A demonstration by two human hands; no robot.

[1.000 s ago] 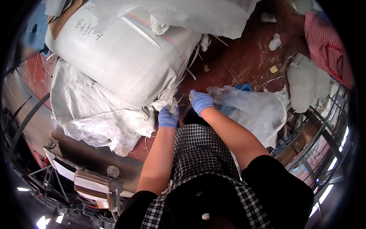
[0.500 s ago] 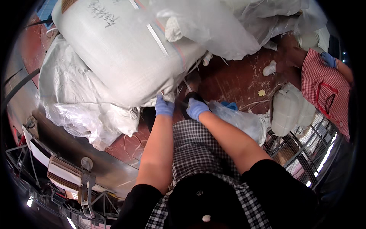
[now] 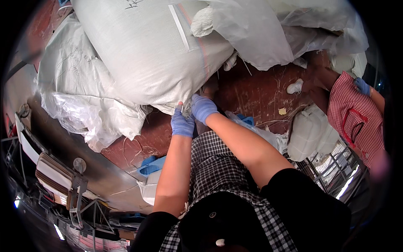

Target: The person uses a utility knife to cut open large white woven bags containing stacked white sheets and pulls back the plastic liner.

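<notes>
woven white sack (image 3: 142,54) pinched at its lower corner by both blue-gloved hands.

left hand (image 3: 182,122) and right hand (image 3: 203,108) sit side by side, almost touching, fingers closed on the sack's bottom edge right in front of the person's checked apron (image 3: 218,164). sack is big, stuffed, lying tilted across the upper left, resting on crumpled clear plastic sheeting (image 3: 79,113) and the red-brown floor (image 3: 256,92). more loose plastic bags (image 3: 260,33) piled against it at top right. white plastic jug (image 3: 308,134) on the floor to the right, near a second person in a red checked top (image 3: 352,122) with a blue glove (image 3: 362,86). blue scoop-like thing (image 3: 152,164) lower left of the arms, metal frame (image 3: 79,197) beyond it.
</notes>
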